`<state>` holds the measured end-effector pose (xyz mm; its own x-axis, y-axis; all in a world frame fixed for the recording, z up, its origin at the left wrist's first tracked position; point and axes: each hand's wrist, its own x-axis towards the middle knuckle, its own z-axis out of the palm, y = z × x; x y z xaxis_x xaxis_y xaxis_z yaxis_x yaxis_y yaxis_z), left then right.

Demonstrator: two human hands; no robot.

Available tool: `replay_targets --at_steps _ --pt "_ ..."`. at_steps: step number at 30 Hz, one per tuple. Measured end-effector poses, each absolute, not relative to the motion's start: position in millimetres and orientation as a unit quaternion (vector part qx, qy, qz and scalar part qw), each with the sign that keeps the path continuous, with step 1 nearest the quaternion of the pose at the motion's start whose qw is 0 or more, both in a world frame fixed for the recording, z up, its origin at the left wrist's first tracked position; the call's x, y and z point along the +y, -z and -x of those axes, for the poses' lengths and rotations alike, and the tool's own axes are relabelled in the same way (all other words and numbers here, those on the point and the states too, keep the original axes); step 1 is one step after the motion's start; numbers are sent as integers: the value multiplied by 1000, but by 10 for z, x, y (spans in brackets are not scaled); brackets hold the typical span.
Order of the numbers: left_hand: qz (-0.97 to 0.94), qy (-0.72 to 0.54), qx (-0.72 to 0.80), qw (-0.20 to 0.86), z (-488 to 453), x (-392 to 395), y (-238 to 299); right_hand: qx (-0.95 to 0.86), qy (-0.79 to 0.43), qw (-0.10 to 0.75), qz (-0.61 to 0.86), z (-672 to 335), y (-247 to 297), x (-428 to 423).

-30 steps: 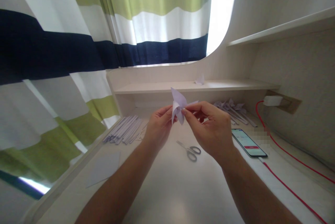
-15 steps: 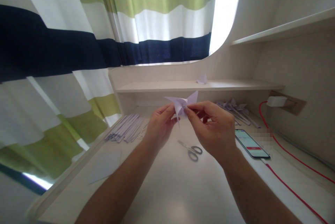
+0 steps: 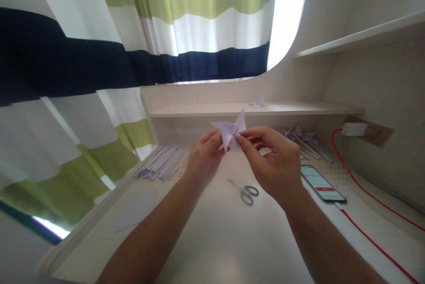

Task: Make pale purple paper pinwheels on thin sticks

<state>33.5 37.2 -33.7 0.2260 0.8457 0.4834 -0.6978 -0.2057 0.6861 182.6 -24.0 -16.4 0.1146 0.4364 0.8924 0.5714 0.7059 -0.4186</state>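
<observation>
A pale lilac paper pinwheel [image 3: 229, 131] is held up between my hands above the desk, its pointed blades spreading up, left and down. My left hand [image 3: 206, 153] pinches it from the left, fingers partly behind the paper. At its centre, the thumb and forefinger of my right hand [image 3: 270, 155] press together; whatever small part sits under those fingertips is hidden. Below the hands, grey-handled scissors [image 3: 246, 192] lie on the desk with the blades pointing up-left.
Rolled paper sticks [image 3: 161, 162] lie at the left. Finished-looking pinwheels on sticks [image 3: 303, 140] are at the back right. A sheet of paper [image 3: 136, 209] is front left, a phone [image 3: 323, 184] with a red cable [image 3: 375, 231] right. A folded paper piece [image 3: 258, 101] stands on the shelf [image 3: 206, 109].
The pinwheel has turned slightly in my fingers, so its upper blade points more upright and its face shows more. Both hands keep their pinch. The view has shifted a little.
</observation>
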Motion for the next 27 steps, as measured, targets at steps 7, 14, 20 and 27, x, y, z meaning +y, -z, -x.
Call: replay_targets --at_steps 7,14,20,27 --pt "-456 -616 70 638 -339 361 345 -673 58 639 367 -1834 158 -250" --pt "-457 -629 59 626 -335 349 333 -682 60 640 348 -1828 137 -287" --pt "-465 -638 73 610 -356 309 317 -670 48 645 365 -1793 113 -331" --pt "-472 -675 91 560 -394 268 314 -662 62 644 378 -1802 153 -286"
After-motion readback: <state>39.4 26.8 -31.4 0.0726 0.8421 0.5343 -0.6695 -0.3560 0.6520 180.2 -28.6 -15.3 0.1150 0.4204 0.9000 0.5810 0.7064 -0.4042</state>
